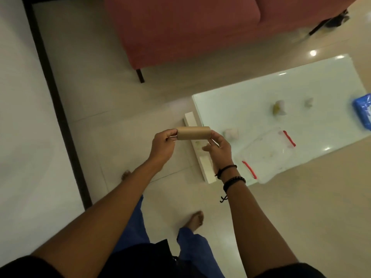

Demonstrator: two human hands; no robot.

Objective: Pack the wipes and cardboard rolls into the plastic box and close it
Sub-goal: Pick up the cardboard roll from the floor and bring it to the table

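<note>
A brown cardboard roll [193,133] is held level in front of me, above the floor just left of the glass table. My left hand [163,146] grips its left end and my right hand [218,149] holds its right end with the fingertips. The clear plastic box [265,155] with red latches sits on the near corner of the table, to the right of my hands. A blue pack of wipes [363,110] lies at the table's far right edge. Crumpled wipes [280,109] lie on the table beyond the box.
The white glass table [251,91] has a white leg [200,153] under its left end. A red sofa [180,31] stands behind. A dark-framed white panel [26,117] runs along the left. My bare feet [195,219] are on the tiled floor.
</note>
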